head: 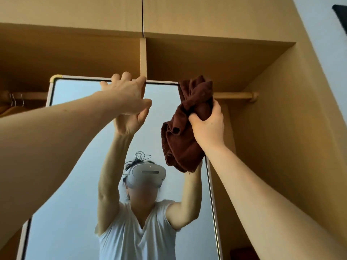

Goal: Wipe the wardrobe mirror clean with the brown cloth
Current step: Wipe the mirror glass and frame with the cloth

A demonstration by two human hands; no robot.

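Observation:
The tall wardrobe mirror (75,166) with a pale metal frame stands in front of the open wooden wardrobe, and I look up at it. My left hand (125,94) grips the mirror's top edge, fingers hooked over the frame and thumb on the glass. My right hand (208,126) holds the bunched brown cloth (180,139) against the mirror's upper right corner. The cloth's top reaches over the frame there and hides the corner. The glass reflects a person with both arms raised.
Behind the mirror is the wooden wardrobe (281,119) with a hanging rail (236,95) on the right and several hangers (16,99) at the far left. Closed cabinet doors (206,14) run above. A pale wall (319,34) lies at the upper right.

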